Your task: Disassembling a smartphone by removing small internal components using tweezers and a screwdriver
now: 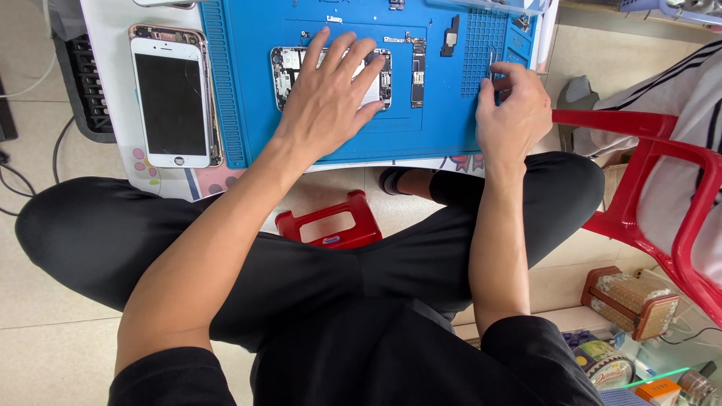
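Head view: two hands [331, 98] [511, 113] (two phones [331, 75] [173, 94])

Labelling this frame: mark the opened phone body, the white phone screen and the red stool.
Opened phone body [282, 71]: head view, on its exposed left end.
White phone screen [171, 94]: head view, middle of the dark glass.
Red stool [361, 218]: head view, right-hand rim.

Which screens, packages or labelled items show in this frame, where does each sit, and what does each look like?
Phone screen panel: left of the blue mat, white rectangular front, dark glass, rose-gold rim.
Opened phone body: on the mat under the left hand, no screen fitted.
Round tin: bottom right, dark printed lid.
Orange box: bottom right corner, small.
Right hand: at the mat's right edge, pinching a thin tool.
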